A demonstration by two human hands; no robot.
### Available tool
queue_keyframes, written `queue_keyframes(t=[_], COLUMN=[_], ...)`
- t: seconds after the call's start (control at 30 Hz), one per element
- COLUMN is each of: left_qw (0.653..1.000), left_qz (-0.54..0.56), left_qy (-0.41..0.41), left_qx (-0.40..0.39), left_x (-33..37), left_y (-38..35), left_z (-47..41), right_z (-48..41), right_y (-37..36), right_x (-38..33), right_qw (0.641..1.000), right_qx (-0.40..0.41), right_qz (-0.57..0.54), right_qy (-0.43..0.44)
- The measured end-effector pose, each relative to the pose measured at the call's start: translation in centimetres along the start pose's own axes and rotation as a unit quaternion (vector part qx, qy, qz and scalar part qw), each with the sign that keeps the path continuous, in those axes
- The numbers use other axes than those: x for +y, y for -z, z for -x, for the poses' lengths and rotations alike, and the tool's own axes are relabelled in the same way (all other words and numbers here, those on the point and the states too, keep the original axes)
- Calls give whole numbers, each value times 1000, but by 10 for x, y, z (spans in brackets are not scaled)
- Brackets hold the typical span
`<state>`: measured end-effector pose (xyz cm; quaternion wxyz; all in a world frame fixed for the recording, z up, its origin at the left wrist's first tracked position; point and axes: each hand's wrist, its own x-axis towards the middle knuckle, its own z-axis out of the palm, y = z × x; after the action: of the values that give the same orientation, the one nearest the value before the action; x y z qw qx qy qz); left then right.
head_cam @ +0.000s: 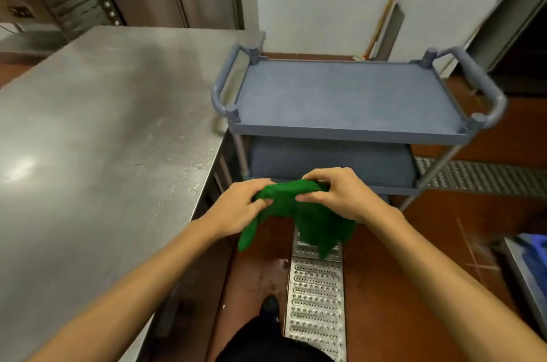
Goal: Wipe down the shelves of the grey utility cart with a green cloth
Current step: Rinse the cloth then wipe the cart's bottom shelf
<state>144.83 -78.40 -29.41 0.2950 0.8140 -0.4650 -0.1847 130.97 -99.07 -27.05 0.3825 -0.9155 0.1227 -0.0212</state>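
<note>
Left hand: the left hand (241, 207) reaches forward from a bare forearm that runs in from the lower left; the palm faces down and its curled fingers pinch the left end of the green cloth (299, 213).
Right hand: the right hand (334, 194) comes in from the lower right, wrist bent inward, with fingers and thumb curled round the cloth's bunched upper edge.
Hands together: both are raised side by side and close together, with the cloth gathered between them.
Green cloth: held in the air in front of the cart's lower shelf, its loose ends hanging below the hands over the metal floor grate (315, 302); it is not touching the cart.
Grey utility cart (349, 95): stands just ahead of the hands, right beside the steel table (103, 124); its top shelf is bare and has a looped handle at each end.
Floor: red-brown, with a dark shoe (269, 307) beside the grate.
</note>
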Motion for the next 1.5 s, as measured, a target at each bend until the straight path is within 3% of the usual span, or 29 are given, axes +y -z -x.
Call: queue_keyframes(t=[0.27,0.4,0.63,0.83,1.13,1.27,1.5], left_qw=[996,987,971,976,985,985,988], left_qz=[-52,-99,-131,-116,-110,-84,-68], left_qy=[-52,-109,-120,-25,110,122,110], left_qx=[-47,-66,-157,-184,-79,-86,-88], left_x=[-27,-36,-43,-51,-44,-60,-126], left_y=[5,9,-2,-30,-74,-90,-142], left_z=[-106,-153,-210,-240,-268,-267,-265], right_z=[-50,-66,-88,-108,-138,-145,-152], right_y=[28,38,47,66,82,66,2], right_x=[45,67,112,157,227,262,317], right_qw=[990,985,977,977,970,957,949], right_qx=[-5,-6,-36,-89,-119,-164,-93], right_qz=[135,158,172,136,174,209,263], right_qy=[-32,-71,-117,-139,-124,-113,-146])
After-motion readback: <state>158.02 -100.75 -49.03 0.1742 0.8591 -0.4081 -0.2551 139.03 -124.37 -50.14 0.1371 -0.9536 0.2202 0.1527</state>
